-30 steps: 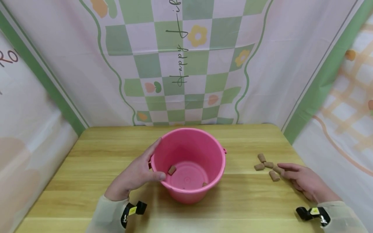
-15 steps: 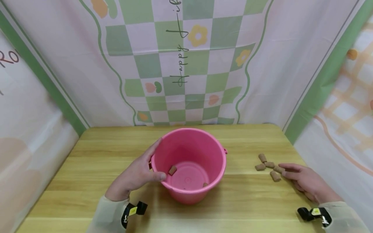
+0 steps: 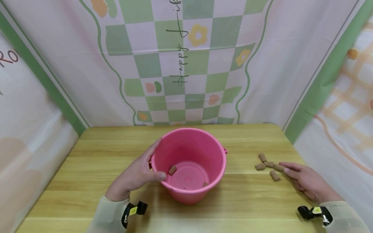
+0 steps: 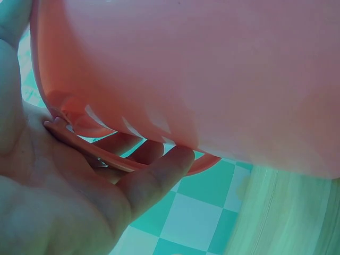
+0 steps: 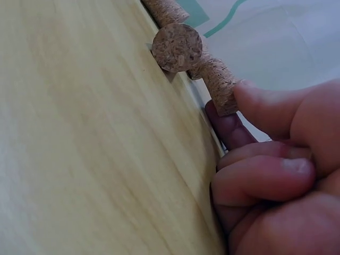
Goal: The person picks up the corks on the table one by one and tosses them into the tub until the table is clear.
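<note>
A pink bucket [image 3: 190, 147] stands on the wooden table [image 3: 102, 155], its mouth tilted toward the head view. My left hand [image 3: 137, 178] holds its left rim, thumb over the edge and fingers outside. In the left wrist view those fingers touch the bucket wall [image 4: 212, 79], with the pink handle [image 4: 101, 154] across the palm. Two brown corks show inside, one cork [image 3: 172, 170] at the left and a partly hidden cork [image 3: 205, 184] at the right. At the table's right, my right hand [image 3: 309, 183] pinches a cork [image 5: 219, 85] between thumb and index finger; its other fingers are curled.
Several loose corks lie close to the right hand: an upper cork [image 3: 262, 158], a left cork [image 3: 260, 167], a middle cork [image 3: 269, 164] and a near cork [image 3: 275, 176]. A patterned curtain [image 3: 198, 71] hangs behind the table, with more cloth at both sides.
My right thumb has moved up onto the cork beside the index finger, and the hand now pinches it. The left hand and the bucket have stayed in place.
</note>
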Demonstrator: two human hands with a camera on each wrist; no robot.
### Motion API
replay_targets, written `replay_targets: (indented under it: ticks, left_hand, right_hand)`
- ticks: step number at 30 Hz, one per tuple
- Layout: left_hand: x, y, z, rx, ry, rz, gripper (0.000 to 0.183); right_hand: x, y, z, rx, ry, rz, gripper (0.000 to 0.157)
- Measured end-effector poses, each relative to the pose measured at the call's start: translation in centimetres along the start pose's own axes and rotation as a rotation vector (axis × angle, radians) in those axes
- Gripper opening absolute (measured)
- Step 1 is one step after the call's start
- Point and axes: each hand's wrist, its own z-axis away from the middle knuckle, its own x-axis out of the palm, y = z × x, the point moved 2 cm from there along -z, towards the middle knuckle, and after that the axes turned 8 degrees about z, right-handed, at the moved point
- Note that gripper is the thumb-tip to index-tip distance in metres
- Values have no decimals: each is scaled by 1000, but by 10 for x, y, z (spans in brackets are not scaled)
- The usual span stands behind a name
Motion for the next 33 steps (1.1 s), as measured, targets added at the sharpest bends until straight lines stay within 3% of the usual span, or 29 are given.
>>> replay_targets:
  ticks: [18, 25, 33]
  left_hand:
    - [1, 0, 0, -36, 20, -6, 107]
    - [0, 0, 0, -52, 28, -6, 108]
    - [0, 2, -2, 4, -14, 26, 109]
  right_hand:
    - [-4, 2, 2, 30, 12, -43, 27]
    - [-4, 2, 2, 1, -15, -167, 25]
    - [-6, 4, 3, -19, -67, -297, 26]
